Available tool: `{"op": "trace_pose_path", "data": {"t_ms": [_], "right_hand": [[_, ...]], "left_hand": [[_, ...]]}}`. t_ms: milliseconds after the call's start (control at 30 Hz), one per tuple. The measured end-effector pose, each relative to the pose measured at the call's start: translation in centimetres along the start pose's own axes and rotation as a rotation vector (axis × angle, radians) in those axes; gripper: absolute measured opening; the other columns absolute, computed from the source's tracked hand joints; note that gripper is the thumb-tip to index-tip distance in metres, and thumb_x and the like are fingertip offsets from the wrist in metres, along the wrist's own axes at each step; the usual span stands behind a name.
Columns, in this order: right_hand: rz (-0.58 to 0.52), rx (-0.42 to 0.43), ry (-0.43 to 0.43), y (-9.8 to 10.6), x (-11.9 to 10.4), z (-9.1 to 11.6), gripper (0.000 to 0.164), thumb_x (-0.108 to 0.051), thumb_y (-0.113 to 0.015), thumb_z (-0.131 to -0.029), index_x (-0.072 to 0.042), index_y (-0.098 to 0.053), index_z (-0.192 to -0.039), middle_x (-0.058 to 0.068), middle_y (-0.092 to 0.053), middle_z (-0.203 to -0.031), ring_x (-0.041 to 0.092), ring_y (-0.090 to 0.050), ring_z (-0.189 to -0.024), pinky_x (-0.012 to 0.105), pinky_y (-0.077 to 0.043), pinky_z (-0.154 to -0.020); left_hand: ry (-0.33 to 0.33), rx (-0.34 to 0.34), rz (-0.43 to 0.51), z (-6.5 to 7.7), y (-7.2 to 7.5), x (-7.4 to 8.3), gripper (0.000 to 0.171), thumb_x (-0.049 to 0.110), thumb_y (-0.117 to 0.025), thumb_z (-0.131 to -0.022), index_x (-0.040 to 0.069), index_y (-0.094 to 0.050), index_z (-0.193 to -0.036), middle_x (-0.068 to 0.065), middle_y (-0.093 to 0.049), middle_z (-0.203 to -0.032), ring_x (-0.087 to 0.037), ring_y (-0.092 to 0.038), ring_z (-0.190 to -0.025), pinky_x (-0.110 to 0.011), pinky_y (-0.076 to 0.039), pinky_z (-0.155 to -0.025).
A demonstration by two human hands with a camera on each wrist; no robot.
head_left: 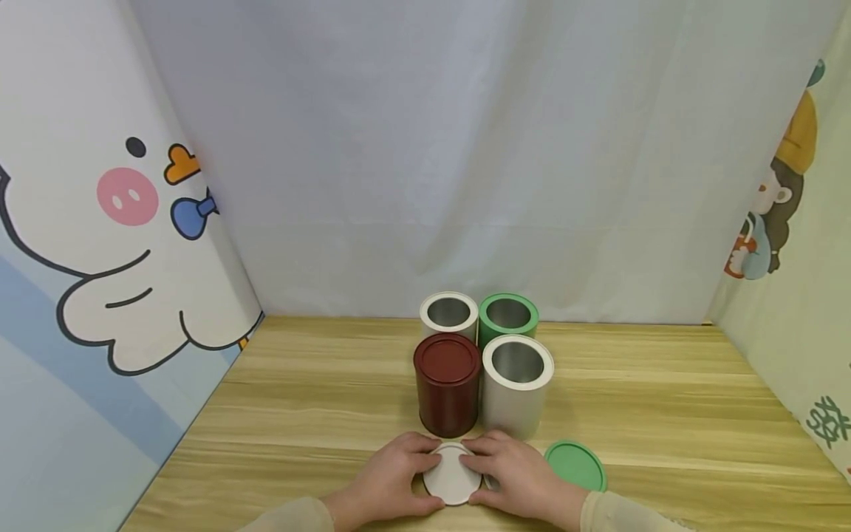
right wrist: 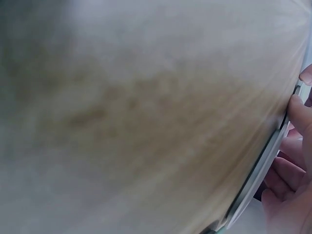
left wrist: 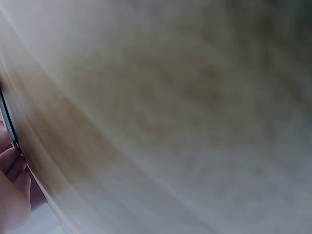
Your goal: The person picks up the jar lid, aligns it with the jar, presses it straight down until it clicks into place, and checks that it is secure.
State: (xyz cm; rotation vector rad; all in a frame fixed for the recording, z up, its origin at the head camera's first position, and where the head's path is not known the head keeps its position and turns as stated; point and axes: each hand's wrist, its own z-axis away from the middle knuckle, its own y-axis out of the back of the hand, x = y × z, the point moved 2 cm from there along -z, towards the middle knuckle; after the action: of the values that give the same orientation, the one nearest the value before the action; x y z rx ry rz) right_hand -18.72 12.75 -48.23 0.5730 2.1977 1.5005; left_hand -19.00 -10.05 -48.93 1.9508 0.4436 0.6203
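Both hands hold a round white lid point(head_left: 453, 479) at the front of the wooden table, one on each side. My left hand point(head_left: 392, 479) grips its left edge with fingers and thumb. From the right, my right hand point(head_left: 521, 473) grips the opposite edge. A second white lid point(head_left: 490, 482) lies mostly hidden under the right hand. Beside the right wrist is a green lid point(head_left: 575, 464). Just beyond the hands stand a dark red can point(head_left: 448, 399) with its lid on and a white can point(head_left: 515, 403) without one. The wrist views are mostly blurred tabletop.
Behind the front pair stand another white can point(head_left: 448, 297) and a green can point(head_left: 508, 334), both with uncovered tops. A pale curtain point(head_left: 425, 162) closes off the back of the table point(head_left: 319, 384). Printed cloths hang on the left and right sides.
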Motion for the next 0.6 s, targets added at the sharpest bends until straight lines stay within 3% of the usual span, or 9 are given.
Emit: {"op": "trace_pose_path", "data": {"t_ms": [267,600], "right_hand": [[-0.035,0.023,0.0,-0.16,0.19,0.27,0.052,-0.043,-0.08,-0.08,-0.009,-0.074,-0.118,0.005,-0.066,-0.125,0.019,-0.057,-0.108,0.033,-0.052,-0.086],[-0.068,0.069,-0.028,0.49,0.25,0.45,0.05,-0.04,-0.08,-0.079,-0.009,-0.073,-0.118,0.004,-0.066,-0.124,0.02,-0.057,-0.108,0.034,-0.053,-0.084]], "left_hand": [[-0.008,0.02,0.042,-0.07,-0.15,-0.25,0.055,0.042,-0.084,-0.076,0.004,-0.075,-0.113,-0.004,-0.067,-0.114,-0.016,-0.059,-0.108,-0.027,-0.05,-0.093],[-0.034,0.091,0.076,-0.27,0.07,-0.27,0.055,0.038,-0.087,-0.071,0.004,-0.076,-0.111,-0.004,-0.067,-0.113,-0.017,-0.06,-0.106,-0.028,-0.05,-0.093]]}}
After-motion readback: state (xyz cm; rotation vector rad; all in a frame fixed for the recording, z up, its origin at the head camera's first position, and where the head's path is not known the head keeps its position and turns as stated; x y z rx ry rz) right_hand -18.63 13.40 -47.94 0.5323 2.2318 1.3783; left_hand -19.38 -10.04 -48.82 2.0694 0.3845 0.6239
